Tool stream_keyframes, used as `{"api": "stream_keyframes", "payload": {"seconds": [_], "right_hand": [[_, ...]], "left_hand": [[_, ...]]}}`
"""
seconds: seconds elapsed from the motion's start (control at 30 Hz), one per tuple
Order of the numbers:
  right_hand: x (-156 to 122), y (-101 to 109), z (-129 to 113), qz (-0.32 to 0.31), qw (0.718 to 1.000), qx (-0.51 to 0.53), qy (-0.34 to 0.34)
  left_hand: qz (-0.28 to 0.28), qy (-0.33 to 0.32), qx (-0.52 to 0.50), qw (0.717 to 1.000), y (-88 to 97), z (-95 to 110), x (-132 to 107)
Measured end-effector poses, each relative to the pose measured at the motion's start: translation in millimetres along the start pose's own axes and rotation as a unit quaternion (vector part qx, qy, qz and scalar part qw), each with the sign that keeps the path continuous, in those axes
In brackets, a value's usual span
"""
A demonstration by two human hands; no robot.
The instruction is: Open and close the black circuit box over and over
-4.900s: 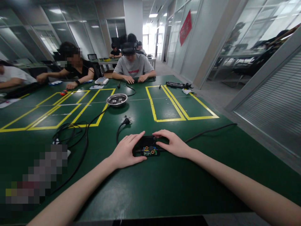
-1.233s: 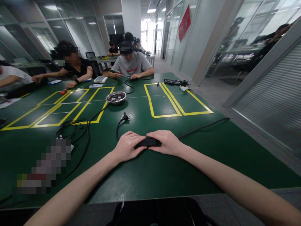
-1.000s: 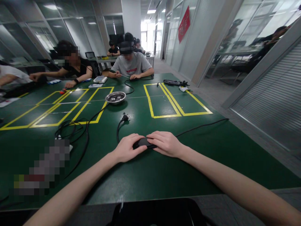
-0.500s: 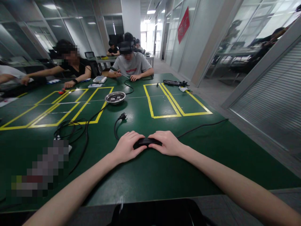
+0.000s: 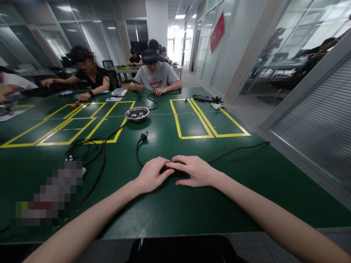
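Note:
A black power adapter [image 5: 180, 172] lies on the green table in front of me, partly covered by both hands. My left hand [image 5: 152, 175] is closed round its left end, thumb on the near side and fingers on the far side. Over the adapter's right part, my right hand [image 5: 196, 171] has its fingers apart; its index fingertip reaches the left hand, and its thumb lies clear on the near side. From the left end a cord curls away to a black plug [image 5: 143, 137]. A thin cable [image 5: 238, 149] runs off to the right.
A metal bowl [image 5: 137, 114] holding small metal parts stands beyond the plug. Yellow tape [image 5: 196, 137] marks rectangles on the table. Coiled black cable [image 5: 82, 148] lies at left, beside a blurred-out object [image 5: 52, 193]. A folded black tripod [image 5: 207, 98] lies far right. Co-workers sit across.
My right hand has loosened from the adapter's right end: its fingers have spread and slid left over the top, and its thumb has come away. My left hand keeps its hold.

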State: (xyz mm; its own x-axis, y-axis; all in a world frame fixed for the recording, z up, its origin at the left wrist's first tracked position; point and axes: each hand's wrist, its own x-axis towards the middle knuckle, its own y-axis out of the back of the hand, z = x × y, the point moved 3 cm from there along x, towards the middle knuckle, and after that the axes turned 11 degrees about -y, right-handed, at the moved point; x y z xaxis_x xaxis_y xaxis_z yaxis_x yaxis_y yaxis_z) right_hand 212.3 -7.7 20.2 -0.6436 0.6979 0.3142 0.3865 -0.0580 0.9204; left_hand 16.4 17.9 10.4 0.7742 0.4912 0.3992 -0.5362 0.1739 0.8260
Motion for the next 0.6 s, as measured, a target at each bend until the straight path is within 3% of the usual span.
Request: {"api": "stream_keyframes", "payload": {"seconds": [0.07, 0.13, 0.2, 0.27, 0.43, 0.6], "right_hand": [[0.5, -4.9, -0.7, -0.03, 0.998, -0.051, 0.004], [0.7, -9.1, 8.4, -0.043, 0.996, -0.071, -0.04], [-0.4, -9.3, 27.8, -0.021, 0.991, -0.068, -0.111], [-3.7, -3.1, 54.8, 0.043, 0.978, -0.057, -0.196], [-27.3, 33.2, 121.7, 0.248, 0.881, -0.05, -0.399], [-61.5, 65.4, 156.9, 0.316, 0.791, -0.101, -0.515]], "left_hand": [[0.01, -0.003, -0.009, 1.0, 0.5, -0.9, -0.6], [0.041, -0.012, 0.01, 0.999, 4.1, -2.3, -1.3], [0.081, -0.025, 0.051, 0.995, 9.9, -3.8, -2.4], [0.104, -0.036, 0.084, 0.99, 14.7, -5.5, -3.4], [0.074, -0.06, 0.072, 0.993, 13.8, -6.9, -3.9], [0.026, -0.073, 0.053, 0.996, 6.1, -5.2, -3.2]]}}
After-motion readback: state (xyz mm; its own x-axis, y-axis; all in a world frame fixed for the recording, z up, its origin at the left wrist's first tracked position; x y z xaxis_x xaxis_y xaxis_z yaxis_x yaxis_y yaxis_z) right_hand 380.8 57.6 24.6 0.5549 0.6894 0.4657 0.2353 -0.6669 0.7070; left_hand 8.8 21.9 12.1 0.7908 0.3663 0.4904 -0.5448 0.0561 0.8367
